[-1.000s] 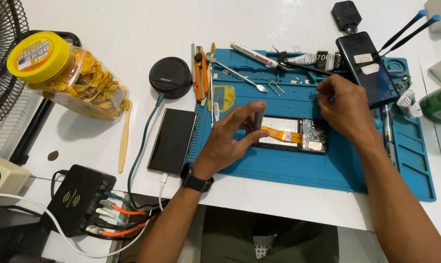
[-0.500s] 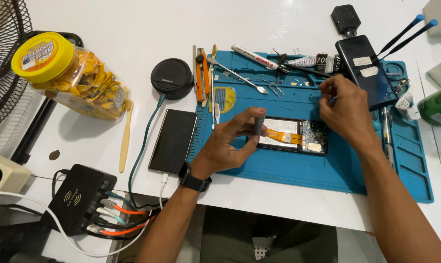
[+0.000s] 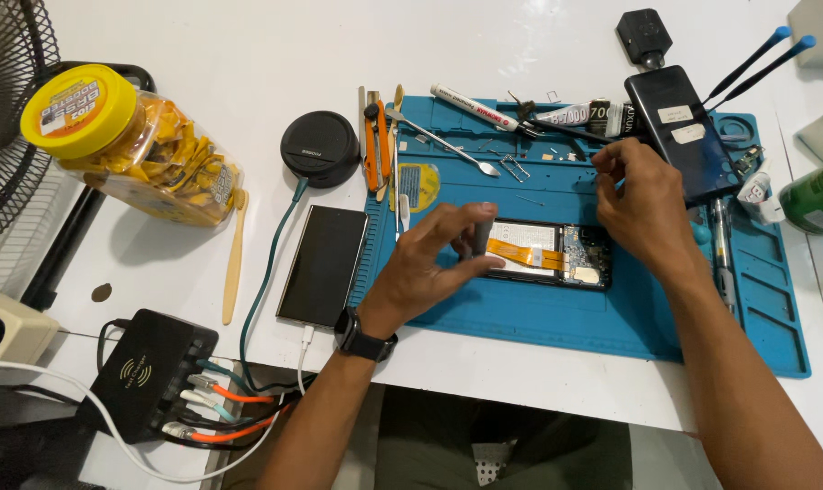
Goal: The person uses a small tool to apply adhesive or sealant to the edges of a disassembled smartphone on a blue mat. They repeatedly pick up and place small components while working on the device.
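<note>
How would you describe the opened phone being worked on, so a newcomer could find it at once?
Start at the blue work mat on the white table. The opened phone lies near its middle, between the left hand and right hand. Unlike the intact dark phones nearby, it shows an orange ribbon cable.

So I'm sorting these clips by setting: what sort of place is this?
Probably a phone repair bench: an opened phone lies on a blue work mat, with hand tools beside it and a multi-port charger.

The left hand pinches a small grey cylindrical tool beside the opened black phone with an orange ribbon cable; the right hand hovers over the blue rubber work mat.
</note>
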